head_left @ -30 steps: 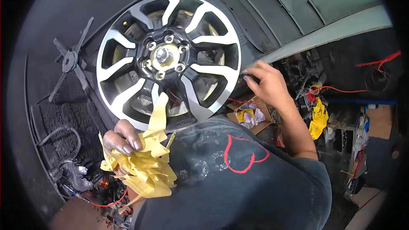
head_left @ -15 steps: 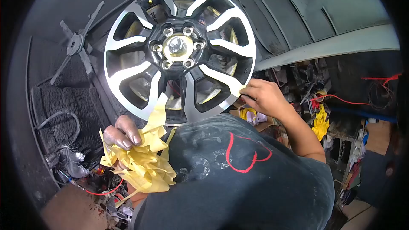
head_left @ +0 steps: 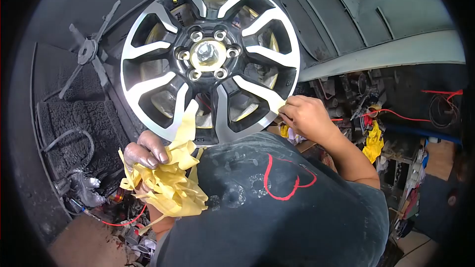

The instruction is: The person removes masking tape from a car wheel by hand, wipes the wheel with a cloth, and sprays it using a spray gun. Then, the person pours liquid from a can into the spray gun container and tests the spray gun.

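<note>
A black alloy wheel [head_left: 231, 86] with bright machined spokes is held up face-on, its centre cap [head_left: 208, 55] ringed in pale yellow. At the lower left, my left hand [head_left: 147, 152] is closed around a crumpled bunch of yellow masking tape [head_left: 175, 188]. One end of that bunch stands up in front of a lower spoke. My right hand [head_left: 309, 117] is at the wheel's lower right edge, thumb and fingers pinched together. A small pale yellow piece of tape [head_left: 280, 104] shows on the rim at those fingertips; how much lies under them is hidden.
A grey cross-shaped stand [head_left: 87, 52] is on the left, above a dark rough pad [head_left: 74, 118]. A spray gun [head_left: 86, 188] with a red hose lies lower left. Cluttered shelves with a yellow cloth [head_left: 373, 142] fill the right side.
My left hand and the tape bunch have shifted slightly right. The fingers of my right hand are curled more tightly at the rim. The wheel looks nearly unmoved.
</note>
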The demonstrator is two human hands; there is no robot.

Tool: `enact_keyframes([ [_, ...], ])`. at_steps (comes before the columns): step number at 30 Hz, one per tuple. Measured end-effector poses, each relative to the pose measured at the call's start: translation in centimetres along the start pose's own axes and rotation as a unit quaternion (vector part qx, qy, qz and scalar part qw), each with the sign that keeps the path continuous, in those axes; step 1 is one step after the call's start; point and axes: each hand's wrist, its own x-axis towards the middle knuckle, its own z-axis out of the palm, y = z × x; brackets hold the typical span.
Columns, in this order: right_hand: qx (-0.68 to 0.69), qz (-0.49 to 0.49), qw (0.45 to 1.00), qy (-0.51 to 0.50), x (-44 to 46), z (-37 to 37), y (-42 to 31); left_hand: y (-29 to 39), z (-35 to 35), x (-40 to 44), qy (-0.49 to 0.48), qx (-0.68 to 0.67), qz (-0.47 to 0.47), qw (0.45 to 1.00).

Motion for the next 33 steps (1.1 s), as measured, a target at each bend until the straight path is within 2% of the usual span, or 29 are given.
enact_keyframes([
  [4,0.015,-0.017,0.999,0.041,0.2,0.5,0.2,0.0,-1.4,0.0,-0.013,0.006,-0.002,1.000],
  [6,0.001,-0.014,0.999,0.052,0.3,0.8,0.4,-0.4,-2.3,-0.1,-0.069,-0.024,0.027,0.997],
  [9,0.024,-0.017,0.997,0.071,0.6,0.5,1.2,0.3,-0.8,0.4,-0.023,0.004,-0.004,1.000],
  [12,0.044,-0.022,0.995,0.081,0.5,-0.4,1.1,0.3,-0.6,0.3,-0.019,0.001,0.003,1.000],
  [16,0.032,-0.032,0.998,0.049,0.4,-0.5,0.6,-0.1,-1.8,-0.1,-0.077,-0.025,0.038,0.996],
  [18,-0.006,-0.044,0.999,0.019,0.6,-0.4,0.5,0.4,-0.6,-0.1,-0.001,-0.005,0.008,1.000],
  [24,-0.059,-0.081,0.995,0.017,1.8,-0.3,0.0,0.5,-0.9,-0.3,0.001,0.019,0.015,1.000],
  [31,-0.040,-0.105,0.993,-0.027,1.8,-1.4,0.3,0.5,-0.7,-0.6,0.009,0.015,0.040,0.999],
  [33,-0.048,-0.106,0.993,-0.028,2.0,-1.1,-0.1,0.6,-0.8,-0.9,0.029,0.019,0.017,0.999],
])
